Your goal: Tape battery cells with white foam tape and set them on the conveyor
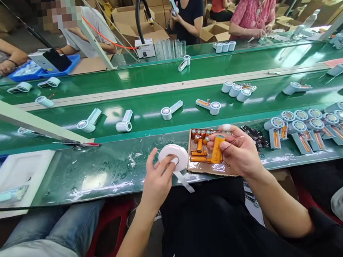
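Note:
My right hand [243, 149] pinches an orange cylindrical battery [218, 149] with thin dark wires, upright above a shallow cardboard tray [203, 170]. Several more orange batteries [198, 158] lie or stand in that tray. On my left, a roll of white double-sided or similar tape [164, 151] tilts at the bench edge, its loose strip hanging toward me. My left hand [158, 175] has fingertips in the roll's core and holds it there, with one finger sticking up. White coverings show on fingertips of both hands.
Pale-blue fan-like housings [298, 127] stand in rows at the right, beside dark small parts [256, 136]. More housings [166, 112] lie on the green conveyor belt [144, 102]. At left are a white foam tray [29, 172] and a slanted post [29, 119]. Co-workers sit opposite and on both sides.

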### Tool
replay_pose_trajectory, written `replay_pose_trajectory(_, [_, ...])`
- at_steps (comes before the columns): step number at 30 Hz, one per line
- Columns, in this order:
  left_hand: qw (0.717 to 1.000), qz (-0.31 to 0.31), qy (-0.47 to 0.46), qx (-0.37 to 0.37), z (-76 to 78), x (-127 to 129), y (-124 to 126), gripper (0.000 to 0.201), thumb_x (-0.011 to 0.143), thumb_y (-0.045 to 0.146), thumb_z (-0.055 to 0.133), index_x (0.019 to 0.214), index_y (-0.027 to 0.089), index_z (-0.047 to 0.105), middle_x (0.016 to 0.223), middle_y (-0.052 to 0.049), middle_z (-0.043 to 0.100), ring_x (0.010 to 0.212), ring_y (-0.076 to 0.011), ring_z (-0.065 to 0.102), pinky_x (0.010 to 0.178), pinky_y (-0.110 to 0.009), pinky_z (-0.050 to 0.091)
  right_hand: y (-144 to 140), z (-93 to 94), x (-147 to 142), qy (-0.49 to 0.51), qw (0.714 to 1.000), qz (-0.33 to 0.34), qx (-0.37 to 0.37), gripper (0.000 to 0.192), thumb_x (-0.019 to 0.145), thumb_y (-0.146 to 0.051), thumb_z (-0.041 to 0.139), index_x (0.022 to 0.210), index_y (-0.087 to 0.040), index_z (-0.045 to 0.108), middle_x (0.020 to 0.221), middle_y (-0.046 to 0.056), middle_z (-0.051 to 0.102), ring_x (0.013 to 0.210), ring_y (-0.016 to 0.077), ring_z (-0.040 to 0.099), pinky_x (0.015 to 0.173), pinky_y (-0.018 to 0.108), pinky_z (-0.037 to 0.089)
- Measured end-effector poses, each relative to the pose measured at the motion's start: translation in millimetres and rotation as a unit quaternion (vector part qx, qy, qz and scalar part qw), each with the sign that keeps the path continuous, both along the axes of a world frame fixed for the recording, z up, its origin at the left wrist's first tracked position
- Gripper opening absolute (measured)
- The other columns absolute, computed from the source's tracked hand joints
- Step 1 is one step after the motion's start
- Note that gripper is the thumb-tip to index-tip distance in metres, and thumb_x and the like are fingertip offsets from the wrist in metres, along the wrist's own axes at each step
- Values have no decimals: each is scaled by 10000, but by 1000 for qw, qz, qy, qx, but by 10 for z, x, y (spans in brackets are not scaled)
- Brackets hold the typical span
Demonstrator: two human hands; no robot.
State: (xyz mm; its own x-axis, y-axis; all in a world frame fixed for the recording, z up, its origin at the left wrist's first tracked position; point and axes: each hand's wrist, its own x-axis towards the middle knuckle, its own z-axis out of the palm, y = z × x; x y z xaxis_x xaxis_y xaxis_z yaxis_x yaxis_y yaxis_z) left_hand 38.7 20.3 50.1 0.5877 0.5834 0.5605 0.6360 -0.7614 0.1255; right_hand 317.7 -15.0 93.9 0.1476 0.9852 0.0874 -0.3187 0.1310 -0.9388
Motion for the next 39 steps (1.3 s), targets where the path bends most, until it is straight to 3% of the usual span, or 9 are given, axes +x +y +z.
replay_pose_trajectory(5, [998,-27,55,21,94,62,-24,381,890,-52,573,1148,190,715,1296,-66,717,1599,-420,141,1075,-509,593,-20,-48,-206,-166,982,65,-58,291,914,-341,753,1190,-248,747,1172,65,789,1095,265,743,963,413,613])
replay_pose_trajectory(11, [994,-3,88,59,155,52,-43,393,881,-30,638,1185,205,727,1352,-17,705,1557,-396,206,1065,-450,581,72,-185,-223,-250,959,118,-67,476,935,-348,691,1404,-277,659,1176,40,780,1077,257,750,954,399,611])
replay_pose_trajectory(16, [994,72,29,72,89,222,-139,195,928,119,708,1101,203,735,1210,-31,759,1153,-252,584,875,-369,528,68,-402,-561,-25,998,-34,-51,549,850,-367,793,1359,-255,620,1075,49,802,1012,244,761,952,424,613])
replay_pose_trajectory(20, [988,102,-87,82,-64,509,-341,243,943,396,740,992,158,731,925,-64,744,817,-177,591,776,-366,436,68,-513,-880,170,972,-160,-13,585,844,-368,824,1349,-313,534,1188,63,776,1094,228,746,982,430,605])
replay_pose_trajectory(24, [988,104,-114,-6,-308,327,-390,253,945,425,718,863,186,727,849,-64,711,811,-200,553,798,-351,448,185,-347,-332,206,966,-153,-22,492,754,-272,907,1176,-282,654,1071,16,793,966,157,762,857,274,630])
replay_pose_trajectory(29, [979,186,22,-86,-543,-622,142,244,950,437,642,909,230,765,983,-87,769,989,-283,611,942,-428,479,126,-126,823,186,942,-274,56,432,801,-245,891,1180,-335,705,1234,-6,756,1123,156,740,910,224,621])
replay_pose_trajectory(33, [949,214,116,-201,-412,-797,632,215,890,470,668,938,294,782,1079,-52,780,1148,-291,620,1038,-421,459,-117,-368,1029,195,946,-251,-61,500,800,-261,895,1259,-334,710,1250,47,761,1028,147,766,847,202,637])
replay_pose_trajectory(36, [916,203,210,-275,-212,-577,917,228,819,443,752,999,306,780,1180,-29,769,1230,-288,607,996,-377,464,-210,-599,963,209,937,-260,-104,503,810,-311,889,1281,-340,713,1269,43,758,1025,139,762,851,192,630])
replay_pose_trajectory(39, [867,221,291,-340,8,-316,1268,253,750,431,810,959,293,774,1087,-32,777,1054,-282,692,838,-338,496,-228,-731,962,203,931,-277,-120,566,802,-367,892,1331,-370,688,1295,27,748,1078,158,749,865,213,630])
